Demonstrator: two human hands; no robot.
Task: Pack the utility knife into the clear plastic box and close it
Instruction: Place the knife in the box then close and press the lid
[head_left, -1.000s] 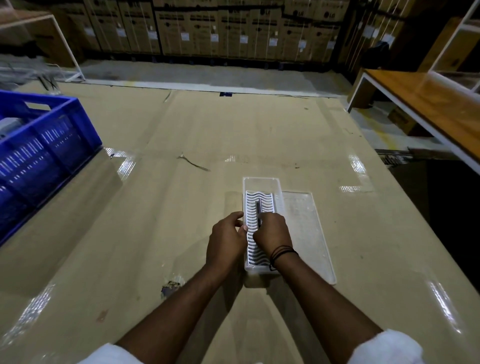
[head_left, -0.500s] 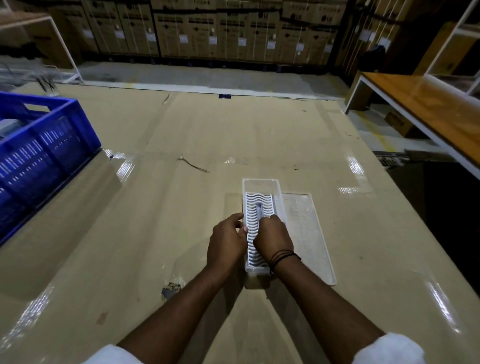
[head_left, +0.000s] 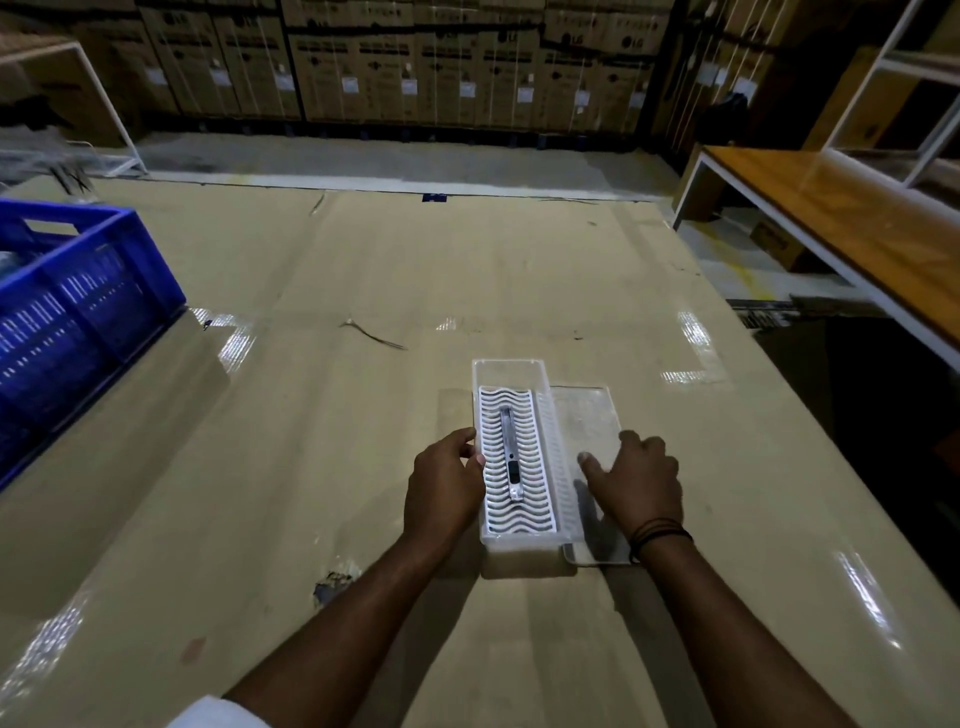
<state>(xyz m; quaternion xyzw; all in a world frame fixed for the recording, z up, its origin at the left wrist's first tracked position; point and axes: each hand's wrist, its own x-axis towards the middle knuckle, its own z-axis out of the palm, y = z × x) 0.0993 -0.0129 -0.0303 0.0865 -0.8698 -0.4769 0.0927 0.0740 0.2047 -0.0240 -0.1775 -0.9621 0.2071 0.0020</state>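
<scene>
The clear plastic box (head_left: 508, 371) stands open in front of me on the cardboard-covered table, with a white wavy slotted insert (head_left: 530, 467) in it. The silver utility knife (head_left: 509, 457) lies lengthwise on that insert, free of both hands. My left hand (head_left: 444, 488) holds the box's left wall, thumb on the rim. The clear lid (head_left: 587, 421) lies flat on the table right of the box. My right hand (head_left: 636, 480) rests on the lid's near half, fingers spread and thumb pointing toward the box.
A blue slotted crate (head_left: 78, 306) stands at the table's left edge. A thin loose strip (head_left: 371, 332) lies beyond the box. A wooden-topped bench (head_left: 841, 218) with a white frame is off to the right across a gap. Stacked cartons (head_left: 415, 57) line the back wall.
My right hand has let go of the knife, which now lies in the box, and moved right onto the lid. My left hand stays on the box's left wall.
</scene>
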